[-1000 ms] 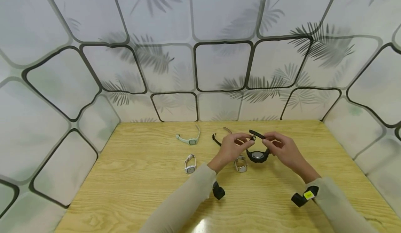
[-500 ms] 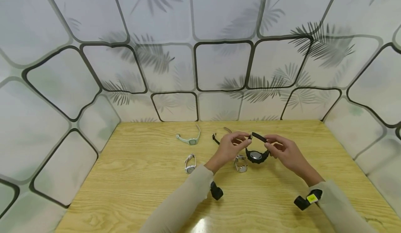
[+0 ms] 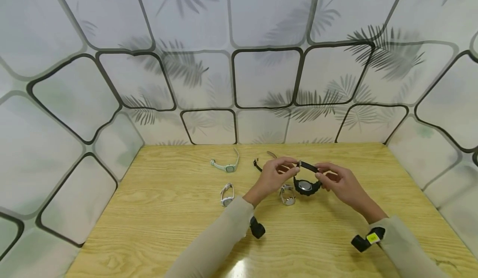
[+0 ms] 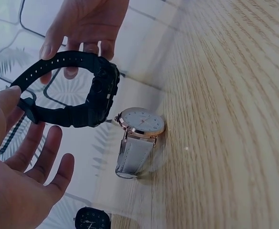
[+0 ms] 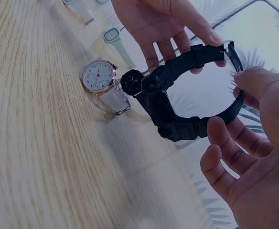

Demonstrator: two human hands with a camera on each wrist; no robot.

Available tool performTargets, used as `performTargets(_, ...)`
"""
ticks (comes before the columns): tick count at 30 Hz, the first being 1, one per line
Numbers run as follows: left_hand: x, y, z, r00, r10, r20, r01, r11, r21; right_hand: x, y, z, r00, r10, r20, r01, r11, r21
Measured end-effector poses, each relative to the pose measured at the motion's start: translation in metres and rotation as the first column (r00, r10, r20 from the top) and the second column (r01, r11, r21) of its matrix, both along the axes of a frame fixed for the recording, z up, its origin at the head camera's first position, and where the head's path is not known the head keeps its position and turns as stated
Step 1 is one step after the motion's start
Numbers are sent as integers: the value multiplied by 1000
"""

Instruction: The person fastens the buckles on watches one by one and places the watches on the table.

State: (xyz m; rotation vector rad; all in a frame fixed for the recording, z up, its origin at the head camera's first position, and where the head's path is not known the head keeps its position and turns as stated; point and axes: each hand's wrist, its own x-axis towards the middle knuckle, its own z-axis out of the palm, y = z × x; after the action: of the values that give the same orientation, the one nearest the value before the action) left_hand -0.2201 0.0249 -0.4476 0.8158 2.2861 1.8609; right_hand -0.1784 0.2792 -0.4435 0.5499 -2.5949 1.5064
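Note:
A chunky black wristwatch [image 3: 305, 187] hangs above the table between both hands, its strap bent into a loop. My left hand [image 3: 275, 176] pinches the buckle end of the strap [image 5: 185, 62] between thumb and forefinger. On the other side my right hand [image 3: 341, 184] pinches the holed strap end [image 4: 58, 59]. In the right wrist view the strap tip meets the metal buckle [image 5: 227, 47]; whether it is fastened I cannot tell. Just left of the black watch stands a rose-gold watch with a pale strap [image 4: 142, 121].
On the wooden table [image 3: 160, 211] lie a mint-green watch [image 3: 228, 168] at the back and a white watch [image 3: 226, 196] nearer. Behind my left hand is another black watch [image 3: 257, 165], partly hidden. A patterned wall [image 3: 261, 126] rises at the back edge.
The holed strap end has swung down and left to the buckle, narrowing the gap at the top of the loop. My left hand has shifted slightly left; both hands keep their pinch.

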Motion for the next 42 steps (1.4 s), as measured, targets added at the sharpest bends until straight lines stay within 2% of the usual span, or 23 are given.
performTargets(9, 2, -2, 0, 1000, -15, 17, 16, 1000, -27, 0, -1, -3, 1000, 6, -3, -6, 1000, 9)
performTargets(23, 4, -1, -1, 999, -19, 34, 19, 1000, 16, 3, -4, -6, 1000, 10, 12, -10, 1000, -4)
performTargets(34, 3, -3, 0, 999, -34, 41, 34, 999, 3, 5, -7, -10, 999, 22, 36, -21, 999, -27)
performTargets(42, 2, -4, -1, 998, -36, 61, 36, 999, 8, 6, -11, -14, 1000, 11, 18, -11, 1000, -23)
